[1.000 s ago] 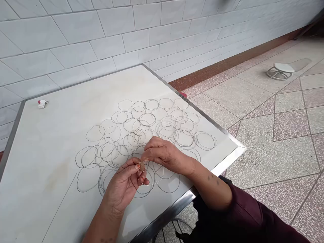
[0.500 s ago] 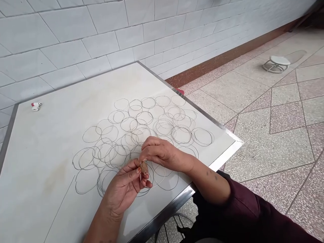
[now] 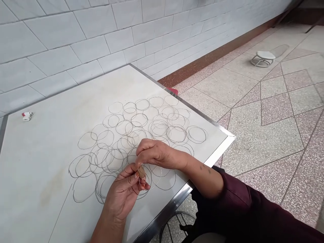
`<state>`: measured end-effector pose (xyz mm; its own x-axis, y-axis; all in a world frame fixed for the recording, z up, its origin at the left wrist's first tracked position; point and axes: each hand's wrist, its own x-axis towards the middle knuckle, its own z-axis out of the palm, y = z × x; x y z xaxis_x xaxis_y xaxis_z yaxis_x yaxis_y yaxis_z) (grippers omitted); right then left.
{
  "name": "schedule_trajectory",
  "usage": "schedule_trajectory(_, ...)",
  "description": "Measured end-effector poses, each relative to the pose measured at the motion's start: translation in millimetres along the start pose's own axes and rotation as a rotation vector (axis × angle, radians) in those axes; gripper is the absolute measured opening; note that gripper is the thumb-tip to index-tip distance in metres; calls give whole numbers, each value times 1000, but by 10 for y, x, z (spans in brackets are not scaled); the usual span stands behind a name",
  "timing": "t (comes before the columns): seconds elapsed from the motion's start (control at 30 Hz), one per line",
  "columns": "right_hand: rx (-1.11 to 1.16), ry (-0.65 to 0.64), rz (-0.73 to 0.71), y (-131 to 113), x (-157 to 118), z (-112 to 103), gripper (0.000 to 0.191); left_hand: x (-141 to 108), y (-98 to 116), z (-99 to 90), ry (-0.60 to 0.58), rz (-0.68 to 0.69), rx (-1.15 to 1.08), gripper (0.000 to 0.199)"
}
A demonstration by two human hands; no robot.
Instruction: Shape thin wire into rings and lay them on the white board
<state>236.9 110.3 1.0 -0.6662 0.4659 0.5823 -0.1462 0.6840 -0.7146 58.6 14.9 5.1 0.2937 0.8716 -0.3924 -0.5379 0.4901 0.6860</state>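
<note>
Between the fingers of my left hand [image 3: 124,190] is a small folded brown piece [image 3: 142,173], like cardboard or paper, pinched with a thin wire ring [image 3: 158,181]. My right hand [image 3: 153,153] meets it from above, fingers bent and pressed together at the top of the piece; what its fingertips grip is hidden. Under and beyond both hands, several thin wire rings [image 3: 87,140] lie spread and overlapping on the white table [image 3: 83,104].
Small white and red items [image 3: 27,116] rest at the table's far left. A metal trim [image 3: 217,150] edges the table, with a tiled wall [image 3: 98,44] behind. A low round stool [image 3: 263,59] stands on the floor to the right. A loose straight wire [image 3: 60,211] lies at left.
The view has shifted slightly, so the table and stool sit further left. My right fingers have come lower onto the top of the brown piece, while my left hand keeps its pinch.
</note>
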Motion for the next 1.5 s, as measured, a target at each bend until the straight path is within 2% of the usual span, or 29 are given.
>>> schedule_trajectory(0.37, 37, 13, 100, -47, 34, -29, 12, -31, 20, 1, 25, 65, 11, 10)
schedule_trajectory(0.63, 107, 45, 120, -14, 12, 13, 17, -33, -55, 63, -34, 117, 6, 15)
schedule_trajectory(0.73, 91, 101, 113, 5, 26, 2, 12, -28, -36, 68, -22, 153, -10, 16)
schedule_trajectory(0.87, 58, 145, 103, 18, 34, -17, 21, -29, 11, 45, -13, 179, -23, 16)
schedule_trajectory(1.03, 64, 118, 149, 2, 31, -13, 13, -46, 25, 36, -9, 176, -27, 17)
schedule_trajectory(1.2, 70, 156, 175, 12, 40, 8, 11, -46, 12, 37, -6, 182, -29, 16)
schedule_trajectory(1.3, 93, 237, 249, 22, 36, 38, 8, -28, 16, 52, 54, 225, -55, 18)
schedule_trajectory(1.37, 99, 322, 303, 2, 28, 65, 17, -11, 27, 69, 133, 283, -101, 18)
schedule_trajectory(1.43, 54, 391, 260, -40, 20, 103, 22, 5, 40, 83, 205, 346, -151, 19)
schedule_trajectory(1.5, -4, 381, 133, -88, 17, 160, 23, 17, 52, 90, 251, 381, -186, 20)
